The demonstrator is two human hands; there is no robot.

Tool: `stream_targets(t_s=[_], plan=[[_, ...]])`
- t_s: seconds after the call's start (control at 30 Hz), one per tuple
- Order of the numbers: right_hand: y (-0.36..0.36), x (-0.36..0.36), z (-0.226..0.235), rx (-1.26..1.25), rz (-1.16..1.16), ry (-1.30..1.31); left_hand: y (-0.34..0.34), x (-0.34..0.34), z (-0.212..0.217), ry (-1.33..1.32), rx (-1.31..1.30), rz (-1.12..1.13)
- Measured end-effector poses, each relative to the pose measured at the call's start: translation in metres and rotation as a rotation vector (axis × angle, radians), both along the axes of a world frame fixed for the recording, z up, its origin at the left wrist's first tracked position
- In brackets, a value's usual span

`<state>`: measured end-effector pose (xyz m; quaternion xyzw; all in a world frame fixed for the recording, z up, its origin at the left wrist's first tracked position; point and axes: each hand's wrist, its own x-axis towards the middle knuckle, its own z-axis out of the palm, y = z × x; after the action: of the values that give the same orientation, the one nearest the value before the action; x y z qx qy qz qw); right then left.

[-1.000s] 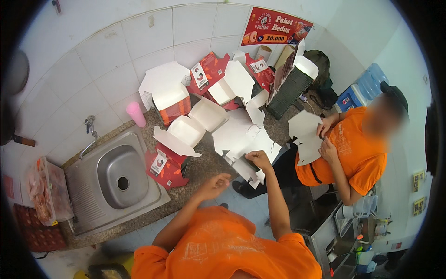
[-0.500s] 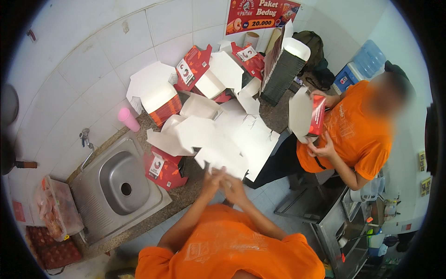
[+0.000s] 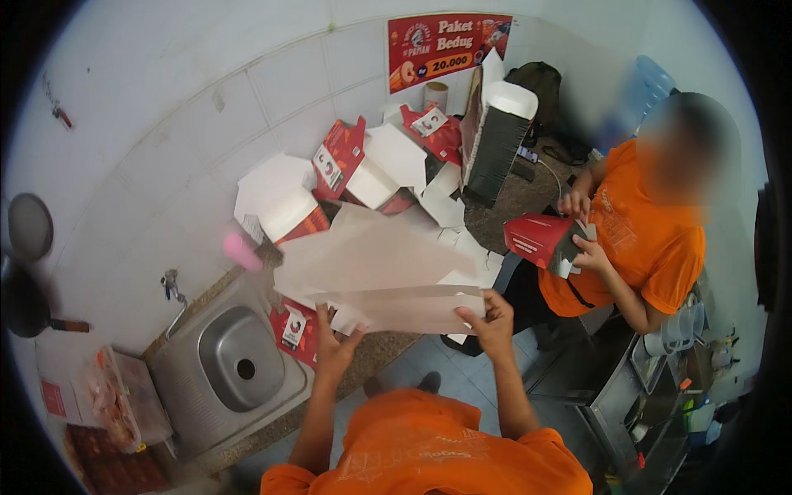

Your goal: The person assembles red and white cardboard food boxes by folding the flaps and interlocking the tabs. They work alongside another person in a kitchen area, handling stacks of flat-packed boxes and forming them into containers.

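Note:
A partly folded cardboard box [image 3: 384,256], pale inside face up, is held in front of me above the cluttered counter. Its near edge is bent up into a long low wall. My right hand [image 3: 492,328] grips the right end of that wall, thumb on the near face. At the lower left corner, my left hand [image 3: 337,346] holds the board between thumb and fingers, its grip partly blurred. Several folded red-and-white boxes [image 3: 338,158] stand behind it, and more pale cardboard [image 3: 483,256] lies under its right side.
A steel sink [image 3: 239,363] and a pink cup [image 3: 242,251] are at the left. Tall stacked box blanks [image 3: 497,148] stand at the back. On the right, a co-worker in orange [image 3: 639,223] handles a red box [image 3: 540,239]. Another red box [image 3: 295,330] sits by the sink.
My hands have moved apart from the middle of the near edge to its two ends. The board's near side is now bent up. The co-worker's box has turned, showing its red side.

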<state>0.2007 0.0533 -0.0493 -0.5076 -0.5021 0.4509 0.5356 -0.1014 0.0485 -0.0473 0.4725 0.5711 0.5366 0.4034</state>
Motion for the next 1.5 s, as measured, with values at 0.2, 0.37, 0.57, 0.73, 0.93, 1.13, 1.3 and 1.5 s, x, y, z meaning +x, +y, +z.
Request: stream_targets(t_s=[0.2, 0.37, 0.57, 0.73, 0.93, 1.13, 1.3, 1.5], plan=[[-0.026, -0.076, 0.015, 0.305, 0.208, -0.216, -0.022, 0.041, -0.021, -0.136, -0.114, -0.519], [-0.036, -0.082, 0.015, 0.384, 0.424, -0.328, -0.02, 0.063, 0.03, -0.732, -0.168, -0.301], [-0.035, -0.045, 0.019, 0.406, 0.452, -0.886, 0.005, 0.048, 0.019, -0.947, -0.198, -0.292], [-0.03, -0.028, -0.003, 0.456, 0.244, -0.705, 0.003, 0.076, 0.045, -0.921, -0.243, -0.274], [-0.044, -0.007, 0.011, 0.402, 0.23, -0.387, 0.002, 0.123, 0.058, -0.743, -0.149, -0.172], [-0.04, 0.016, 0.002, 0.394, 0.325, -0.202, -0.005, 0.136, 0.043, -0.667, -0.088, -0.079], [-0.051, 0.036, 0.004, 0.454, 0.276, -0.177, -0.012, 0.163, 0.051, -0.576, -0.098, -0.064], [-0.085, 0.038, -0.043, 0.401, -0.069, -0.548, -0.031, 0.19, 0.05, -0.368, -0.123, -0.221]])
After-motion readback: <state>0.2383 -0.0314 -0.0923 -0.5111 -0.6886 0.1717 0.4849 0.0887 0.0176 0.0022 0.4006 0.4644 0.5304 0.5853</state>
